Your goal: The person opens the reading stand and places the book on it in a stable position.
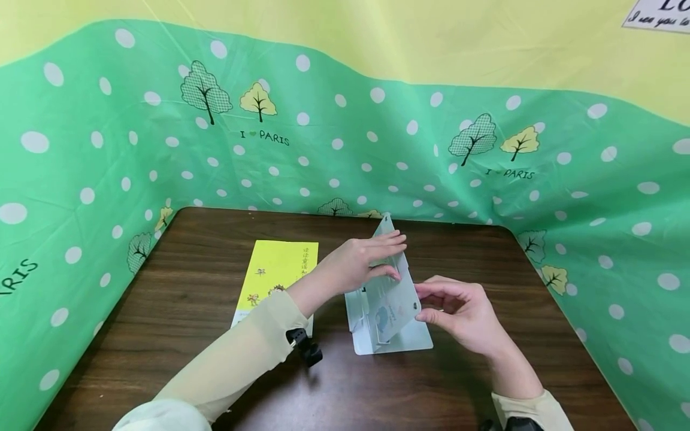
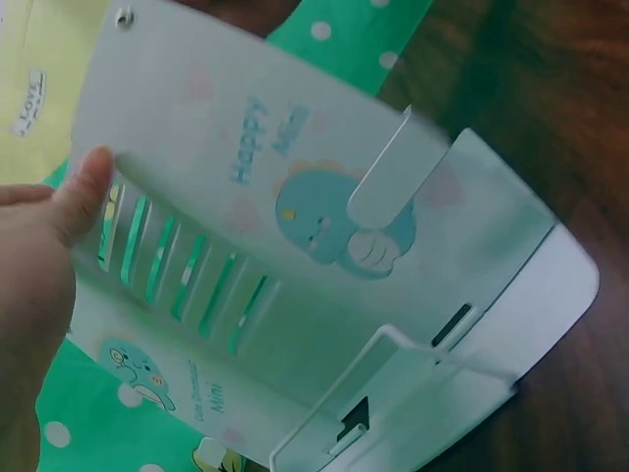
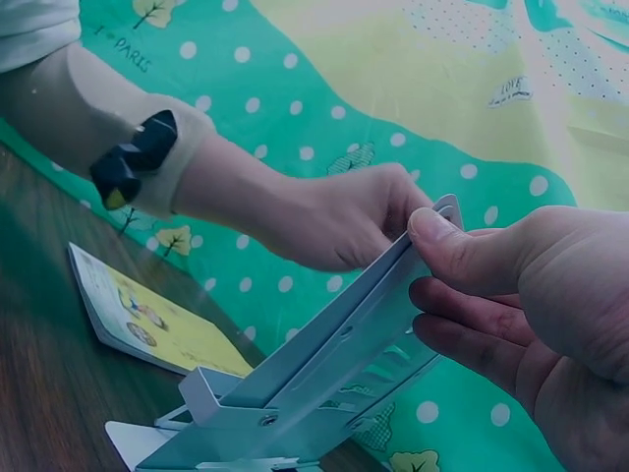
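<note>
A pale blue-white book stand (image 1: pixel 393 302) with a cartoon dinosaur print stands on the table, its panel tilted up from a flat base. In the left wrist view its slotted panel (image 2: pixel 314 285) shows a front ledge and two page clips. My left hand (image 1: pixel 353 263) holds the panel near its upper edge, with the thumb (image 2: pixel 88 187) lying on the printed face. On the other side, my right hand (image 1: pixel 463 311) pinches the panel's edge near a corner. In the right wrist view its thumb (image 3: pixel 442 241) rests on that edge, with the fingers against the back.
A yellow book (image 1: pixel 280 263) with small drawings lies to the left of the stand, partly covered by my left forearm. The dark wooden table (image 1: pixel 215 239) ends at a green and yellow patterned curtain (image 1: pixel 334 143) at the back and sides.
</note>
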A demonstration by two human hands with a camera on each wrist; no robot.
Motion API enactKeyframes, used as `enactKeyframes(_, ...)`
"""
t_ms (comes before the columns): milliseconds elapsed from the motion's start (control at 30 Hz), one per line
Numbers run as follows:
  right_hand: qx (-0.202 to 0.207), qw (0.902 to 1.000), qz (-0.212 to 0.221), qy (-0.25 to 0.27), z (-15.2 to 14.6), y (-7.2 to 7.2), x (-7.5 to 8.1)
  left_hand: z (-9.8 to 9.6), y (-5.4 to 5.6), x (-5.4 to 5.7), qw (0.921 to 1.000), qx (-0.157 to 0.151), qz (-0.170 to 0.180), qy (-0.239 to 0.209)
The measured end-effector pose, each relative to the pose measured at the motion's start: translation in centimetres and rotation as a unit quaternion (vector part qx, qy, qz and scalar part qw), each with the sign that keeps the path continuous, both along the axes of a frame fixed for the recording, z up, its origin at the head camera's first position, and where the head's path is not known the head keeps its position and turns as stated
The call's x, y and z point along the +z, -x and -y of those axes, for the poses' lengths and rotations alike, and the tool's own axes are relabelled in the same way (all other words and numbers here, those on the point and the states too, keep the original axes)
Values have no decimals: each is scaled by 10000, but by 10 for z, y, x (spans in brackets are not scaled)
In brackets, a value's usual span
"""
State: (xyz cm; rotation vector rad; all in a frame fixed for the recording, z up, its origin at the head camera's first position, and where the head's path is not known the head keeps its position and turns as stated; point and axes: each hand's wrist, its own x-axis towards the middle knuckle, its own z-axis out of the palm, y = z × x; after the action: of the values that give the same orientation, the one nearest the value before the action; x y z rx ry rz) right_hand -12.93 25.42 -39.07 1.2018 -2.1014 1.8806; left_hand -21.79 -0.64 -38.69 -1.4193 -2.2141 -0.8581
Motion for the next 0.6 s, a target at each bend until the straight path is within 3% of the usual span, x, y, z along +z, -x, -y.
enactKeyframes(67, 25, 10000, 11, 28, -1, 0, 0, 0, -9, -1, 9998, 28, 197, -11)
enactKeyframes(267, 199, 9997, 58, 159, 0, 2, 0, -3, -40, 1, 9938, 609, 749, 556)
enactKeyframes(400, 173, 9998, 26, 116, 1, 3, 0, -7, -54, 6, 9900, 818, 776, 851)
enactKeyframes(600, 152, 9999, 24, 0, 2, 3, -1, -12, -64, 12, 9879, 1045, 746, 871)
